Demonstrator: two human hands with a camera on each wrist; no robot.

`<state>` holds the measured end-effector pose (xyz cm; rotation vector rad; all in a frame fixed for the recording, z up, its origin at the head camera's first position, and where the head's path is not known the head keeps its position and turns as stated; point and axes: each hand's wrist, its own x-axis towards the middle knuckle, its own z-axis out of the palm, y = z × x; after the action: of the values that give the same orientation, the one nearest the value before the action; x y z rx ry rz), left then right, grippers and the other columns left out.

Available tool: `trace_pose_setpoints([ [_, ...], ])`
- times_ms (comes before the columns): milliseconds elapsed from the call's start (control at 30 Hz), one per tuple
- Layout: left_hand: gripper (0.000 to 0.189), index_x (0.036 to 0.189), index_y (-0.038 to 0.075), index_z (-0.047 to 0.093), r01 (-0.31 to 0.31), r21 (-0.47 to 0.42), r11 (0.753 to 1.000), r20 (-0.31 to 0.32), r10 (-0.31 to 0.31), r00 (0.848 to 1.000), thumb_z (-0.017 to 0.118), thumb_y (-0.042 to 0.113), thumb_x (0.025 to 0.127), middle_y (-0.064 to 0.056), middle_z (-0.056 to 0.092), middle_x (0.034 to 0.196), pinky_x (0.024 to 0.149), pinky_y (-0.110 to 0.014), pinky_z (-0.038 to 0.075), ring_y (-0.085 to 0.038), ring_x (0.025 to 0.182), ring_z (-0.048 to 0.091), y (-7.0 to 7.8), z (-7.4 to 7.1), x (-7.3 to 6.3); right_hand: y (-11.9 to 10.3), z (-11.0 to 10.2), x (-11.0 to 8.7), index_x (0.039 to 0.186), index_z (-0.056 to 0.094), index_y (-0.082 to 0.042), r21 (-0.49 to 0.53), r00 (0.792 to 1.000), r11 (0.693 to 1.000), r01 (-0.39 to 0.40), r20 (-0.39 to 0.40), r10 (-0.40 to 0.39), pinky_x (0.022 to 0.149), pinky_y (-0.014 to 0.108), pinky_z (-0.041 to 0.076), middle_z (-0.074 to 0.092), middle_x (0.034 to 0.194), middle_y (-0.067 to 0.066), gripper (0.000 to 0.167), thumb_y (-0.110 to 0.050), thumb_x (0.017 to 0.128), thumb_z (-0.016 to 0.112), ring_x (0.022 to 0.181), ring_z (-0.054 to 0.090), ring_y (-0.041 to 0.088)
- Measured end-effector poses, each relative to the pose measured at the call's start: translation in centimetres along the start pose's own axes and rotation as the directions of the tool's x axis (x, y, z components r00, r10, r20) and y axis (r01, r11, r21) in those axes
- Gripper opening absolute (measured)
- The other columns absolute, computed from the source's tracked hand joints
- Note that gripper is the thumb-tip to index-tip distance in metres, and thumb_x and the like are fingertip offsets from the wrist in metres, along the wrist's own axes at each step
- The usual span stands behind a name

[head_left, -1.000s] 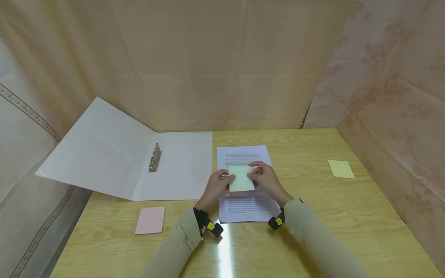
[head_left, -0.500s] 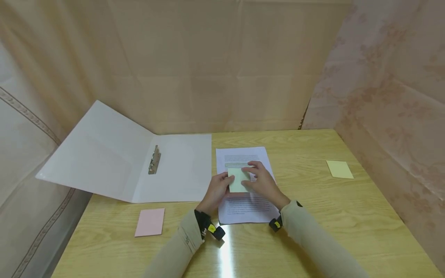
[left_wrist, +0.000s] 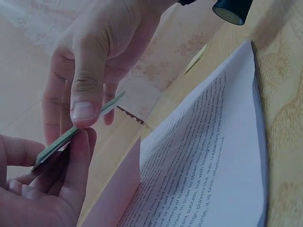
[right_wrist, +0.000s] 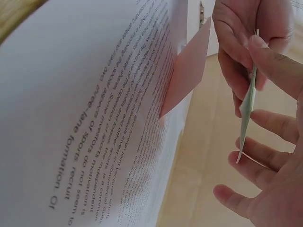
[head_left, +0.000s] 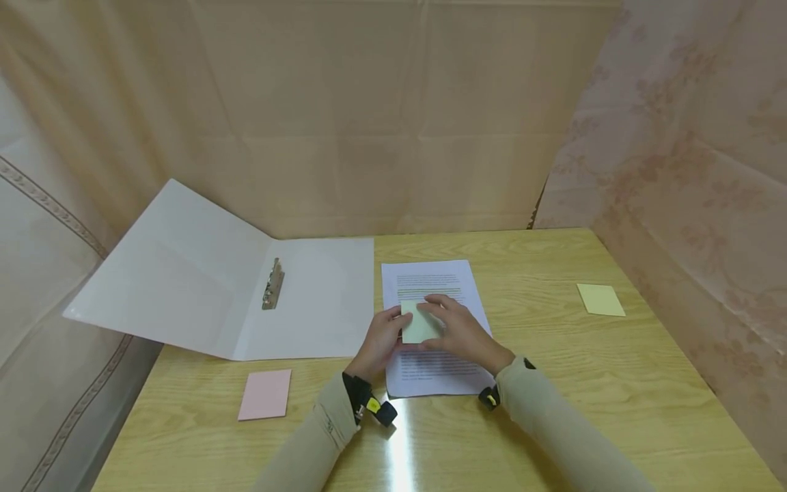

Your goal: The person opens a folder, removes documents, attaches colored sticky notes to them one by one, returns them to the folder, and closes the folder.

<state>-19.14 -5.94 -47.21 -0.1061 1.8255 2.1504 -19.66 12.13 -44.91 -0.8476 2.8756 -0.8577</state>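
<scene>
In the head view, my left hand (head_left: pixel 382 342) pinches a pale green sticky note pad (head_left: pixel 418 326) along its left side, above a stack of printed paper (head_left: pixel 438 386). My right hand (head_left: pixel 462 333) reaches over the pad's right part, thumb near the lower edge, fingertips at the upper edge. Seen edge-on in the right wrist view, the green pad (left_wrist: pixel 59 142) has its layers slightly parted, and the right fingers are spread loosely along one face. A pink sticky note (right_wrist: pixel 189 71) stands up from the printed page beneath.
An open white folder (head_left: pixel 326 301) with a metal clip (head_left: pixel 273 283) lies to the left, its cover raised. A pink sticky note pad (head_left: pixel 265 395) rests at the front left, a yellow sticky note pad (head_left: pixel 601 300) at the far right of the wooden table (head_left: pixel 584 383).
My right hand has left its pinch on the pad's right side and spread its fingers leftward over the pad. The left hand keeps its hold, nearly in place.
</scene>
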Motion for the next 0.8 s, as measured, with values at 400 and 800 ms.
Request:
trace_pose_setpoints([
  [400,0.044,0.134,-0.003,0.053,-0.001,0.006,1.000,0.021,0.000,1.000,0.045,0.027,0.103,-0.019,0.063,0.126,0.083,-0.034,0.057,-0.015,0.101,0.067,-0.18,-0.33,0.09,0.15,0.01,-0.14,0.130,0.060,-0.008,0.034,1.000,0.999,0.021,0.011,-0.021,0.105,0.053,0.042,0.047,0.145,0.017,0.049,-0.024,0.085,0.074,0.132,0.047,0.037],
  [800,0.050,0.136,-0.002,0.049,0.034,-0.103,0.994,0.121,-0.022,0.992,0.052,0.032,0.100,-0.011,0.071,0.103,0.079,-0.033,0.058,-0.017,0.088,0.072,-0.39,-0.38,-0.09,0.30,0.41,0.05,0.105,0.072,-0.001,0.013,0.980,1.000,-0.010,-0.201,0.012,0.086,0.045,0.053,0.069,0.110,0.011,0.020,-0.005,0.088,0.063,0.102,0.066,0.030],
])
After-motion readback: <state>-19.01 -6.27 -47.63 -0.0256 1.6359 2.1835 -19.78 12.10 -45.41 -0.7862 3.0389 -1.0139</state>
